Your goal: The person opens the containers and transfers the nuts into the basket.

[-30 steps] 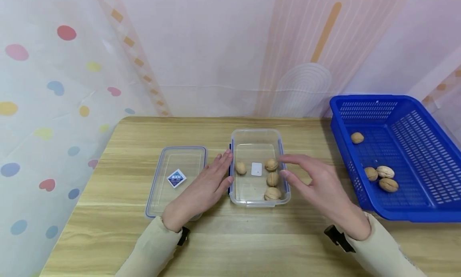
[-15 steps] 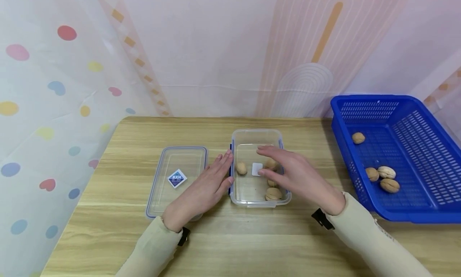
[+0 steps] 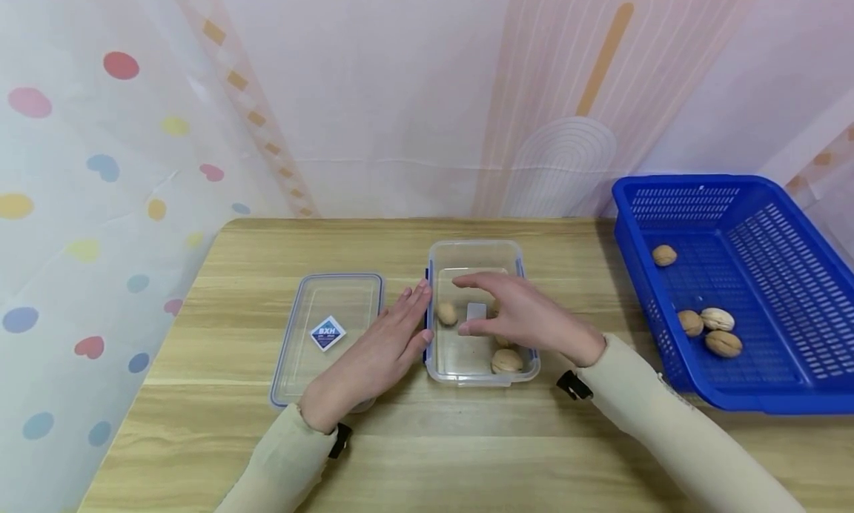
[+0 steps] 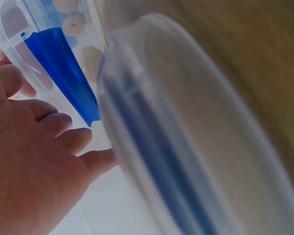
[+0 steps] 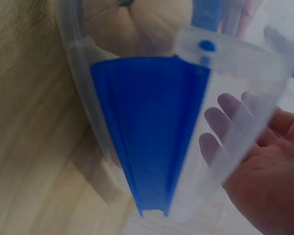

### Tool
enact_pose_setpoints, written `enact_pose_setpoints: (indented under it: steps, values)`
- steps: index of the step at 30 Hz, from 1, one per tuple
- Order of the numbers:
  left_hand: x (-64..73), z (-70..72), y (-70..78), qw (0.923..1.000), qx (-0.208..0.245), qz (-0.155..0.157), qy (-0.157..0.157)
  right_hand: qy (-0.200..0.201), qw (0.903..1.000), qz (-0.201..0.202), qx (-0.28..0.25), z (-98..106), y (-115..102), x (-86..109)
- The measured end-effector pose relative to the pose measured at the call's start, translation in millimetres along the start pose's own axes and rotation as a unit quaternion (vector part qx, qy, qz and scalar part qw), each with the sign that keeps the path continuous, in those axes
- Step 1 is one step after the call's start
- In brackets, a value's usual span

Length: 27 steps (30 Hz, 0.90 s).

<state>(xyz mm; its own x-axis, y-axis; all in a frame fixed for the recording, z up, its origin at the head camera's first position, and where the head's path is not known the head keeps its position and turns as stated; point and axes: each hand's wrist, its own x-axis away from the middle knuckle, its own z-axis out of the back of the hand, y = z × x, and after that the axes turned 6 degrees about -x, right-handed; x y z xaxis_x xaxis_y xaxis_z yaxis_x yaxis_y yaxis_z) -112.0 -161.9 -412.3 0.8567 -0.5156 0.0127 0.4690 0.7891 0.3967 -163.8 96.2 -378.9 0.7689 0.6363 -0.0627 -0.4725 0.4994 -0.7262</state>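
Note:
A clear plastic food container [image 3: 467, 377] with blue side latches stands in the middle of the table. Inside it are several walnuts: one walnut [image 3: 447, 313] at the left, another walnut [image 3: 507, 361] at the front right, others partly covered by my right hand [image 3: 534, 316]. That hand reaches in over the right wall, thumb and fingers apart, tips a little short of the left walnut, holding nothing. My left hand [image 3: 373, 350] has its fingers straight, tips at the container's left side beside the blue latch [image 4: 63, 73]. In the right wrist view another blue latch [image 5: 149, 117] hangs down.
The container's lid [image 3: 347, 298], with a blue seal and a diamond label, lies to the left, partly under my left hand. A blue plastic basket [image 3: 754, 398] with several walnuts [image 3: 723, 343] stands at the right. A patterned cloth [image 3: 400, 127] hangs behind the table.
My right hand has moved left from the container's right rim, over the right-hand walnuts, toward the left walnut. The left hand has stayed in place.

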Motion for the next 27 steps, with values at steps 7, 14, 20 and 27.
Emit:
enact_pose_setpoints:
  steps: [7, 14, 20, 27]
  values:
    - [-0.2, -1.2, -0.5, 1.0, -0.004, -0.002, 0.0, -0.031, 0.9974, -0.031, -0.057, -3, 8, -13.4]
    - [0.3, -1.4, -0.6, 1.0, -0.005, -0.002, 0.002, -0.049, 0.9978, -0.038, -0.026, -5, 9, -25.9]
    - [1.1, -2.3, -0.2, 1.0, 0.001, -0.007, 0.005, -0.056, 0.9973, -0.047, -0.011, -11, 12, -34.3]
    - [1.3, -3.2, -1.0, 0.9999, -0.002, -0.01, 0.011, -0.075, 0.9958, -0.052, -0.015, -15, 13, -36.2]
